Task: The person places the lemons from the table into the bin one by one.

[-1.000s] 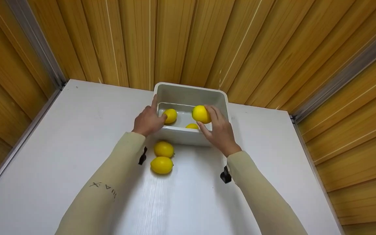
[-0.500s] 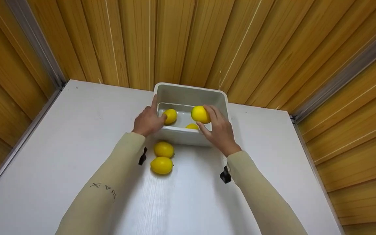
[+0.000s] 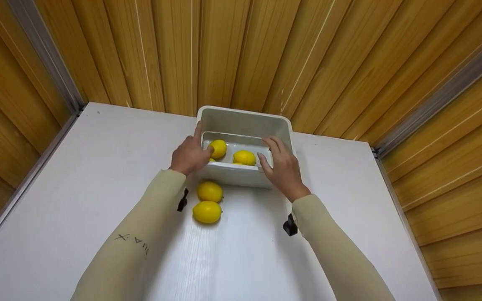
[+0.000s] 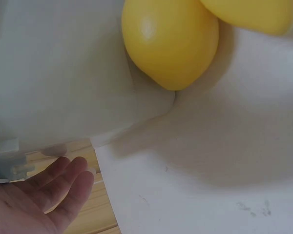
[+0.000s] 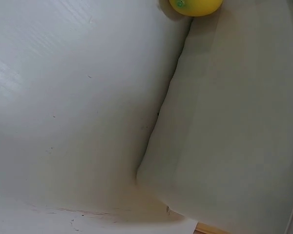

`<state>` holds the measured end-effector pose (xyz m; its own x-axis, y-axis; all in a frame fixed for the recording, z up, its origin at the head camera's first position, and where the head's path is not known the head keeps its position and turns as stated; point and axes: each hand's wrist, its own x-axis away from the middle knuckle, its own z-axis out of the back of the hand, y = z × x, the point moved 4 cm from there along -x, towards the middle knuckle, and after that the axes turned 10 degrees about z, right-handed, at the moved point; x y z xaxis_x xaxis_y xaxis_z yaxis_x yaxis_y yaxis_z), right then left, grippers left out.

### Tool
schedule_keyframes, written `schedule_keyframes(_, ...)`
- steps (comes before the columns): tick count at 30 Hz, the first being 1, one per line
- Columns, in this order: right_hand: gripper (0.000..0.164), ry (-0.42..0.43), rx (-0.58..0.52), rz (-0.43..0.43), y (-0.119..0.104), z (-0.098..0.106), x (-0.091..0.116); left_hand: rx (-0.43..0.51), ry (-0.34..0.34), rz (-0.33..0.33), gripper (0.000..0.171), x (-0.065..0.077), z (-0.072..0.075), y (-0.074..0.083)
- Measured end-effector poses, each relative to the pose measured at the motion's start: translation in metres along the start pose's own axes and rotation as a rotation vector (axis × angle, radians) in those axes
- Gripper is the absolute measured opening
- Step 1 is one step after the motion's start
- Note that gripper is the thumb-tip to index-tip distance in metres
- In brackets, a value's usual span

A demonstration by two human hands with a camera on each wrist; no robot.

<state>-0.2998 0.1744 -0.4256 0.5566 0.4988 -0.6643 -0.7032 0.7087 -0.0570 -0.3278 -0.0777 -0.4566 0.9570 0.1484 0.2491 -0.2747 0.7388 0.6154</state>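
Observation:
A pale grey plastic box [image 3: 241,175] stands at the back of the table with several lemons inside, one lemon [image 3: 219,148] by the left wall and another lemon [image 3: 244,158] right of the middle. My left hand [image 3: 191,155] grips the box's front left corner, thumb inside the wall and fingers outside. Its fingers [image 4: 71,190] show beside the box wall in the left wrist view. Over the right part of the box, my right hand [image 3: 282,169] has its fingers spread apart and holds nothing. The front wall partly hides the nearer lemons.
Two more lemons lie on the white table [image 3: 249,251] in front of the box: one lemon [image 3: 210,192] close to its front wall, the other lemon [image 3: 207,212] just nearer to me. Wood-look panels [image 3: 224,54] rise behind and at both sides.
My right hand has let go of its lemon, which now lies lower in the box, left of the fingers. Part of another lemon now shows near my left thumb. The left hand stays put.

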Motion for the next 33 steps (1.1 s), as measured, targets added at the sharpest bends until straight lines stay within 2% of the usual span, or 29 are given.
schedule_keyframes(11,0.038,0.028,-0.028,0.017,-0.004,0.003,0.005,-0.019,0.002,-0.003,0.086,0.001,0.0,0.0)
schedule_keyframes(20,0.034,0.053,-0.027,0.057,-0.013,0.005,0.008,0.002,0.0,0.002,0.087,-0.001,-0.002,0.0)
schedule_keyframes(27,0.03,0.077,-0.065,0.111,-0.023,0.008,0.009,-0.044,0.036,-0.026,0.086,-0.001,0.0,0.0)
schedule_keyframes(33,0.032,0.078,-0.084,0.115,-0.028,0.008,0.009,-0.029,0.02,-0.009,0.086,-0.001,-0.001,-0.001)
